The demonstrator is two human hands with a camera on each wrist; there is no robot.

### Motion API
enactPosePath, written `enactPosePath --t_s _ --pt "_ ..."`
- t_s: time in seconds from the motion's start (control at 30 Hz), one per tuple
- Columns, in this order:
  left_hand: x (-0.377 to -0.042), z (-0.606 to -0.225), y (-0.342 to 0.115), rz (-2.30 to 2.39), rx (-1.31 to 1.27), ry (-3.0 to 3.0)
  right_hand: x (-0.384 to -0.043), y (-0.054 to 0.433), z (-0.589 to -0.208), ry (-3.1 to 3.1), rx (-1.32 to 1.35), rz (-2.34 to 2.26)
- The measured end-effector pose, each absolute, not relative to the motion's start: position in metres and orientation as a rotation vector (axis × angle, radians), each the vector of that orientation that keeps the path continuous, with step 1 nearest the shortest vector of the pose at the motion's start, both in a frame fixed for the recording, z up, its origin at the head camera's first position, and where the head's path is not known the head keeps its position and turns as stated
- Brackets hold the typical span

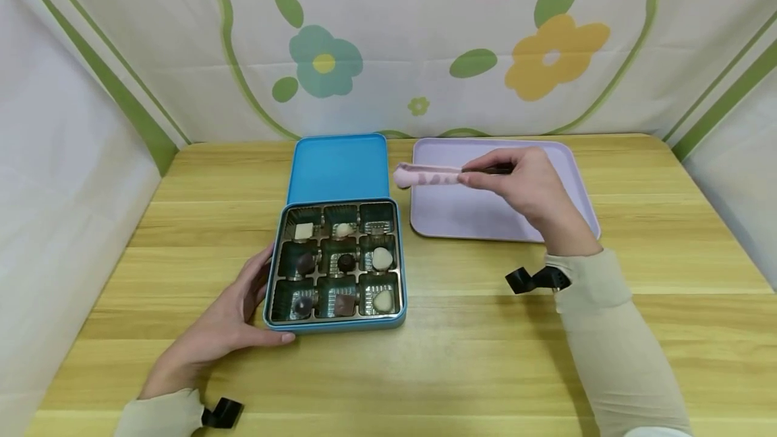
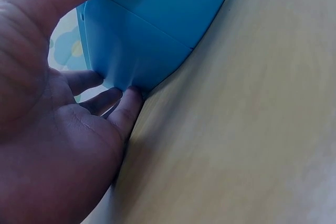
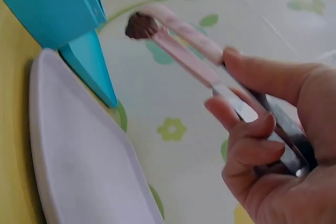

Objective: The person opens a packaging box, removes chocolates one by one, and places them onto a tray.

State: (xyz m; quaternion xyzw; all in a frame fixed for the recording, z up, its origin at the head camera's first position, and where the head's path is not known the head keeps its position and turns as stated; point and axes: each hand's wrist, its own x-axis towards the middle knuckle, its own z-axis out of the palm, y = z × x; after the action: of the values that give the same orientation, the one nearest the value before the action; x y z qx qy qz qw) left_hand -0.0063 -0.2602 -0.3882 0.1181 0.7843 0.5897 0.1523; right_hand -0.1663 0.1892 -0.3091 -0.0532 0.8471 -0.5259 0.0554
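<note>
A blue tin (image 1: pixel 397 322) of chocolates stands on the table, its gold divided tray (image 1: pixel 291 295) holding white, brown and dark pieces in most compartments; the back-right one has none. My left hand (image 1: pixel 233 315) rests against the tin's left front corner, fingers on the side (image 2: pixel 147 40) and thumb along the front. My right hand (image 1: pixel 528 184) grips pink-tipped tongs (image 1: pixel 431 175) above the left edge of a lilac tray (image 1: pixel 473 214). In the right wrist view, the tongs (image 3: pixel 184 56) clasp a dark ridged chocolate (image 3: pixel 140 25) at their tips.
The tin's blue lid (image 1: pixel 340 167) lies flat behind the tin. To its right is the lilac tray, with its bare surface showing. A floral cloth (image 1: pixel 413 39) hangs behind the wooden table (image 1: pixel 449 369), and white cloth closes in the sides.
</note>
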Motion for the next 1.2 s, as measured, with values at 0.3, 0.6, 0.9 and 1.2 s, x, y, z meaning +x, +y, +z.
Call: enactPosePath --t_s 0.3,0.6,0.9,1.2 --pt "0.000 -0.387 -0.265 1.697 0.344 2.248 -0.188 0.190 -0.344 2.634 0.195 -1.576" --pt "0.000 -0.386 -0.266 1.708 0.345 2.240 -0.193 0.184 -0.356 2.627 0.334 -1.565" --pt "0.000 -0.388 -0.267 1.694 0.336 2.265 -0.193 0.191 -0.360 2.699 0.372 -1.552" --pt "0.000 -0.387 -0.267 1.683 0.316 2.283 -0.193 0.193 -0.355 2.837 0.255 -1.481"
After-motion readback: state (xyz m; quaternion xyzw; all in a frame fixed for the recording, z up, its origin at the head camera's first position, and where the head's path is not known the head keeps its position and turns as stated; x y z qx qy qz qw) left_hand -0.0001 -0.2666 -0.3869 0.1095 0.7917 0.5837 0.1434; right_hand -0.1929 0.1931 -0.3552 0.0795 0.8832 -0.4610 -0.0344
